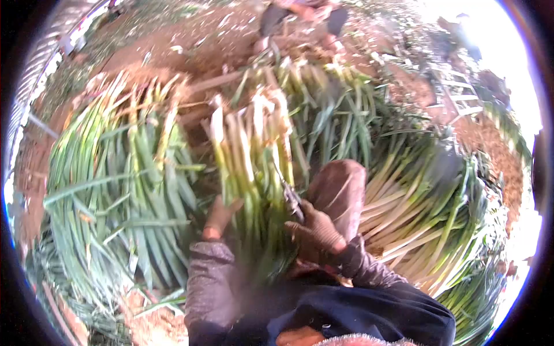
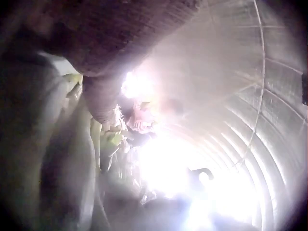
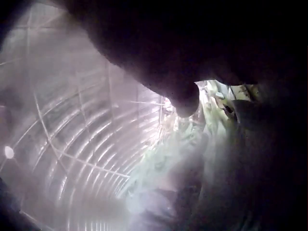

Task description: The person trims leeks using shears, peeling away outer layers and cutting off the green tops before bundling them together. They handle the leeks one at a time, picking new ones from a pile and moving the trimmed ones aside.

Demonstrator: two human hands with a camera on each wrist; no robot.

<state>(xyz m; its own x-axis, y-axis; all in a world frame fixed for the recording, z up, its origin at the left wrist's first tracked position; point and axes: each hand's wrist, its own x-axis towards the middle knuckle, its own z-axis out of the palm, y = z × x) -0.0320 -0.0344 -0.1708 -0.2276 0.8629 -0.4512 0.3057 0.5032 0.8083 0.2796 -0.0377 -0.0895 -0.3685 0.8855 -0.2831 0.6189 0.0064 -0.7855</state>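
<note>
A bundle of leeks (image 1: pixel 248 167), pale root ends pointing away, lies between the two gloved hands in the head view. The left hand (image 1: pixel 221 218) grips its left side, thumb across the stalks and other fingers mostly hidden. The right hand (image 1: pixel 317 228), at its right side, is curled round a dark, narrow tool (image 1: pixel 292 202) whose tip points up along the stalks. The left wrist view shows the left hand (image 2: pixel 103 91) dark against blurred leaves (image 2: pixel 72 159). In the right wrist view, the right hand (image 3: pixel 178 91) is a dark shape beside pale leaves (image 3: pixel 214 125).
Leek piles lie at the left (image 1: pixel 127 202), at the right (image 1: pixel 427 207) and beyond the bundle (image 1: pixel 334 109). The wearer's bent knee (image 1: pixel 340 184) stands just right of the bundle. Another person's legs (image 1: pixel 271 26) show at the top. Bare soil (image 1: pixel 202 49) lies beyond the piles.
</note>
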